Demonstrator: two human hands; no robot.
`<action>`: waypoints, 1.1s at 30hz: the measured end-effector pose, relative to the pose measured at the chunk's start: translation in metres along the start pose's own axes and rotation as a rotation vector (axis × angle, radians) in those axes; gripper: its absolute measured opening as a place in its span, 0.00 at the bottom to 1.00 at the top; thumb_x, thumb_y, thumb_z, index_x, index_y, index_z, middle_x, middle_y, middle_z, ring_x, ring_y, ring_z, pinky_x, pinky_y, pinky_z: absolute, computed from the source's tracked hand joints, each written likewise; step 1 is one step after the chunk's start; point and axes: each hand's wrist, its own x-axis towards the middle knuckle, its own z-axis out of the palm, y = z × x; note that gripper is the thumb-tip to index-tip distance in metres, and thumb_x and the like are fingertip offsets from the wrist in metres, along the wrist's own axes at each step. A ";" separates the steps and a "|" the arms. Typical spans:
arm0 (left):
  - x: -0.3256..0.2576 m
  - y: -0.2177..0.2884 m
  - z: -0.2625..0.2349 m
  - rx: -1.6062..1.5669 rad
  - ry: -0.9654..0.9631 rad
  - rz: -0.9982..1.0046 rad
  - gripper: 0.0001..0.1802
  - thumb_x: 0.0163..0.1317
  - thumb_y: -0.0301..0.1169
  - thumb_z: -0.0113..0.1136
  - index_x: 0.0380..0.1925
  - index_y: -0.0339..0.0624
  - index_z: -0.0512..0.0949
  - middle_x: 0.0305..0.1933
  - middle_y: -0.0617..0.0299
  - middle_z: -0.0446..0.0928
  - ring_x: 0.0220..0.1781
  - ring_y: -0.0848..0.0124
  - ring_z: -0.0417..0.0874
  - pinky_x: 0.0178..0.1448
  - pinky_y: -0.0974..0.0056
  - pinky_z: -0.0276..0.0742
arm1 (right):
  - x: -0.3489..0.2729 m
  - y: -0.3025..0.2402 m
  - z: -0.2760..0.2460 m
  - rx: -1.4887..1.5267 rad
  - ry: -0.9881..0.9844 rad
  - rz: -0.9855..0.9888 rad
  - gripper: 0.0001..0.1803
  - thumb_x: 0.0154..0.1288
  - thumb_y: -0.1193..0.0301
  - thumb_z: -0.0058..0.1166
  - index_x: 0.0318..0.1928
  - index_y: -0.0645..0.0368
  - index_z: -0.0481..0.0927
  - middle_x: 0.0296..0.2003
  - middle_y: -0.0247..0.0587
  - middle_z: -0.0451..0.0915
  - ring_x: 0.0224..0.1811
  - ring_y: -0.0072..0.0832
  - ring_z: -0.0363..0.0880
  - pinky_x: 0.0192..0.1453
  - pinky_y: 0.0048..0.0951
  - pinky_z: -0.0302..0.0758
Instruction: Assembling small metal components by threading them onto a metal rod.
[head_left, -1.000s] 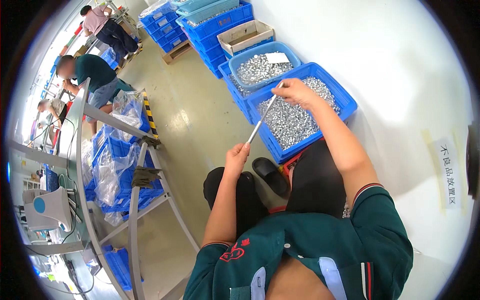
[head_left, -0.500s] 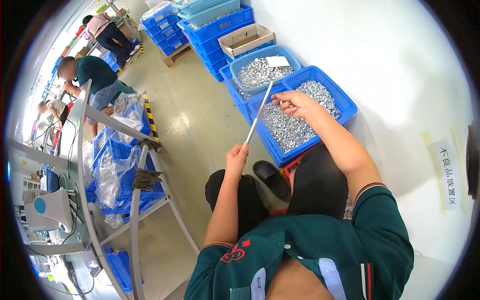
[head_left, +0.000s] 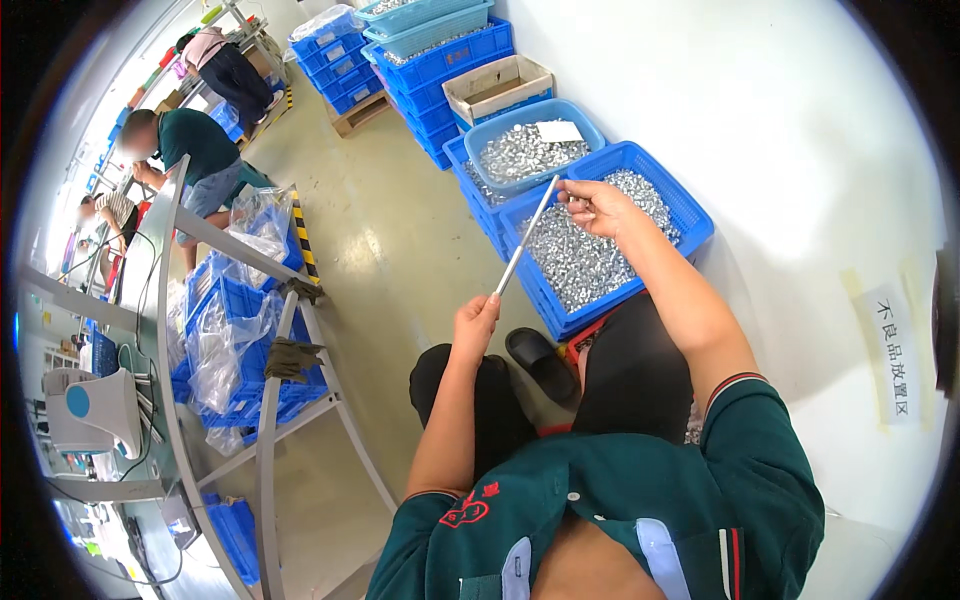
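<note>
My left hand (head_left: 477, 325) is closed round the lower end of a slim silver metal rod (head_left: 524, 241), which slants up to the right. At the rod's upper tip is my right hand (head_left: 598, 207), its thumb and fingers pinched together. Whatever lies between those fingertips is too small to make out. Under my right hand stands a blue plastic basket (head_left: 692, 213) filled with small shiny metal parts (head_left: 578, 262). Just beyond it, a lighter blue basin (head_left: 476, 133) holds more such metal parts, with a white slip of paper (head_left: 559, 131) on top.
Behind the basin are a worn open box (head_left: 499, 87) and stacked blue crates (head_left: 455, 55). A white wall (head_left: 790, 130) rises on my right. To the left are a metal-framed workbench (head_left: 268, 420), bagged blue crates (head_left: 235, 340) and people at work. A black slipper (head_left: 543, 365) lies by my legs.
My right hand has shifted slightly left, and its fingertips now meet the rod's upper tip. The rod has tilted a little to the right and sits slightly lower in my left hand.
</note>
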 end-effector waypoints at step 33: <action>0.001 0.009 0.007 -0.054 0.011 -0.038 0.16 0.61 0.42 0.49 0.18 0.47 0.67 0.11 0.77 0.55 0.10 0.86 0.51 0.13 0.76 0.44 | -0.004 0.013 0.011 -0.227 -0.158 0.136 0.10 0.59 0.78 0.45 0.42 0.68 0.70 0.32 0.42 0.71 0.19 0.14 0.62 0.14 0.11 0.56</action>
